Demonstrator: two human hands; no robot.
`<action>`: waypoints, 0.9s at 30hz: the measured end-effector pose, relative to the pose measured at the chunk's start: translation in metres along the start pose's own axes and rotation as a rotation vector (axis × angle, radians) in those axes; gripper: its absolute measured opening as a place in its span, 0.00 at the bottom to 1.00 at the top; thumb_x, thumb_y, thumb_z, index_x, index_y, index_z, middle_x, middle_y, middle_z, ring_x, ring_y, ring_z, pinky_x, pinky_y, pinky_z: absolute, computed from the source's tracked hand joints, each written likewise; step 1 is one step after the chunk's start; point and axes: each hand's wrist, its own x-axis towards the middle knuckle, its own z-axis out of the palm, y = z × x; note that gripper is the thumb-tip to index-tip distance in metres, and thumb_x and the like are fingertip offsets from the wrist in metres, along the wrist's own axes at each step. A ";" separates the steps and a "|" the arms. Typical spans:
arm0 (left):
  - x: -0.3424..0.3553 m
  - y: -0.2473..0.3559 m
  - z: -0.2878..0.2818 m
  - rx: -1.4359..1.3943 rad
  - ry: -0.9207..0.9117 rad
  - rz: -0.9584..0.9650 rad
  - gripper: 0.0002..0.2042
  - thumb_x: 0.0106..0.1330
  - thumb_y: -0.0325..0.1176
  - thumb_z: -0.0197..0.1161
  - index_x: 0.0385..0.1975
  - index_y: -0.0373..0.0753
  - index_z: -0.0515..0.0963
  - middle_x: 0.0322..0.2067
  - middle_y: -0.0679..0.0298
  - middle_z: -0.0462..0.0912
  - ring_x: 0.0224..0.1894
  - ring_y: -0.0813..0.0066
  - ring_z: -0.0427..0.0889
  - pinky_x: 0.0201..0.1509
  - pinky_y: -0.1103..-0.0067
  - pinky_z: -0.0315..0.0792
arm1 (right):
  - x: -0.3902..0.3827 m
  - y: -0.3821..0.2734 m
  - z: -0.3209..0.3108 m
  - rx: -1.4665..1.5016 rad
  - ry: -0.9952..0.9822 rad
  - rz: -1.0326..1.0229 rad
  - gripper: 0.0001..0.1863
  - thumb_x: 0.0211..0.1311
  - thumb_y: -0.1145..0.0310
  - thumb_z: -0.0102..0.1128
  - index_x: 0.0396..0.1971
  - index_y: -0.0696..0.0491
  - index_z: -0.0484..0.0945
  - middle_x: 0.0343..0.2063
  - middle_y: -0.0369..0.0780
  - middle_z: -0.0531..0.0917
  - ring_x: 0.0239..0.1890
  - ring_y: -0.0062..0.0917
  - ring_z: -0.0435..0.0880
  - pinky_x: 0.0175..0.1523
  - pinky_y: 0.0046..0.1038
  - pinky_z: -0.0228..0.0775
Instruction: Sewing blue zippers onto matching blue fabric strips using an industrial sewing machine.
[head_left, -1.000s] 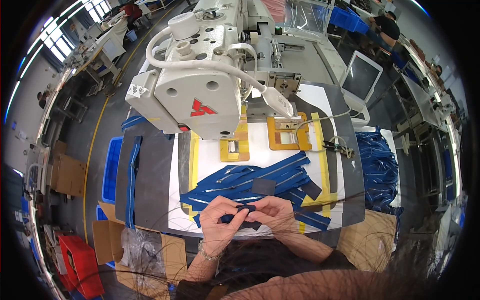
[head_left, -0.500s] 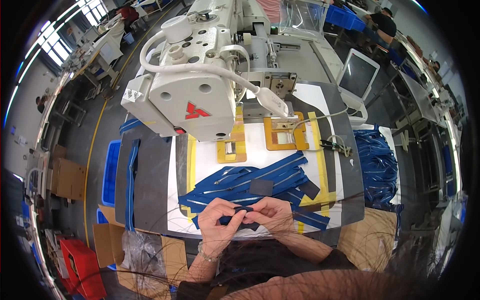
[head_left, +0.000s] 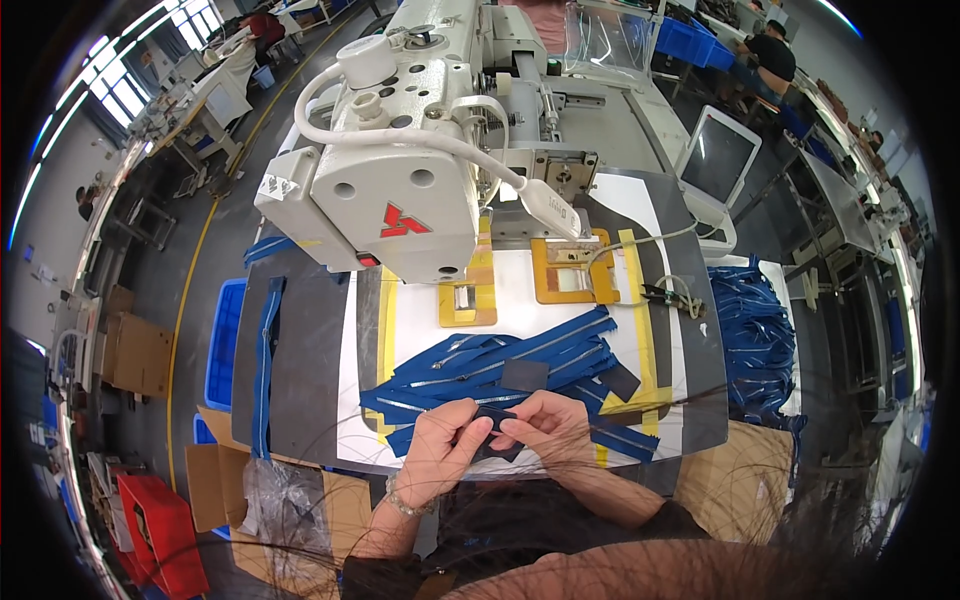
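Observation:
Close to my body at the table's near edge, my left hand [head_left: 442, 447] and my right hand [head_left: 549, 430] pinch a small dark fabric piece [head_left: 493, 412] between thumbs and fingers. Fingers partly cover it, so its full shape is hidden. Just beyond lies a heap of blue zippers [head_left: 470, 368] with pale teeth, spread across the white work surface. On top of the heap rests a dark square patch [head_left: 526, 375]. Another dark patch [head_left: 620, 382] lies tilted at the heap's right side.
A large white sewing machine head [head_left: 400, 200] overhangs the table, with two yellow frames [head_left: 468, 304] below it. A single zipper [head_left: 265, 370] lies at left; a thick zipper bundle [head_left: 752, 335] is at right. Snips [head_left: 665, 294] lie near a cable. Cardboard boxes flank me.
The dark fabric piece, folded into a curve before, now looks flatter between my fingers. My left hand has shifted slightly right, and its fingers have turned. The zipper heap stays put.

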 end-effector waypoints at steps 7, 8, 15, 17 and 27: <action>-0.001 -0.002 0.001 0.002 0.050 0.030 0.15 0.64 0.34 0.60 0.19 0.33 0.66 0.15 0.62 0.58 0.18 0.74 0.56 0.21 0.76 0.54 | 0.002 0.003 0.001 -0.026 0.000 -0.006 0.03 0.59 0.81 0.60 0.32 0.63 0.75 0.32 0.42 0.82 0.34 0.26 0.85 0.41 0.21 0.78; 0.000 0.000 0.001 0.031 0.072 0.045 0.15 0.63 0.33 0.61 0.18 0.34 0.66 0.15 0.62 0.58 0.17 0.74 0.56 0.20 0.76 0.54 | 0.003 0.003 0.001 -0.034 -0.002 0.001 0.03 0.59 0.81 0.60 0.32 0.63 0.75 0.32 0.42 0.82 0.34 0.26 0.85 0.41 0.21 0.78; 0.000 0.004 -0.004 0.039 0.054 0.000 0.14 0.61 0.30 0.62 0.17 0.34 0.66 0.14 0.63 0.57 0.17 0.73 0.56 0.20 0.76 0.53 | 0.003 0.004 0.005 -0.050 -0.005 0.006 0.04 0.59 0.81 0.60 0.32 0.63 0.75 0.33 0.43 0.82 0.36 0.25 0.84 0.43 0.22 0.78; 0.001 0.002 -0.006 0.056 0.047 0.020 0.14 0.60 0.29 0.62 0.17 0.34 0.66 0.14 0.62 0.58 0.17 0.72 0.57 0.20 0.76 0.54 | 0.003 0.006 0.005 -0.040 -0.016 -0.003 0.03 0.59 0.81 0.59 0.32 0.63 0.75 0.33 0.43 0.82 0.37 0.25 0.84 0.43 0.21 0.77; 0.013 0.012 -0.027 0.124 -0.423 0.263 0.11 0.61 0.29 0.61 0.19 0.34 0.69 0.17 0.55 0.66 0.21 0.56 0.65 0.25 0.69 0.60 | 0.006 -0.050 -0.004 -0.950 -0.467 0.034 0.11 0.58 0.67 0.64 0.30 0.58 0.74 0.17 0.38 0.78 0.20 0.19 0.76 0.27 0.22 0.66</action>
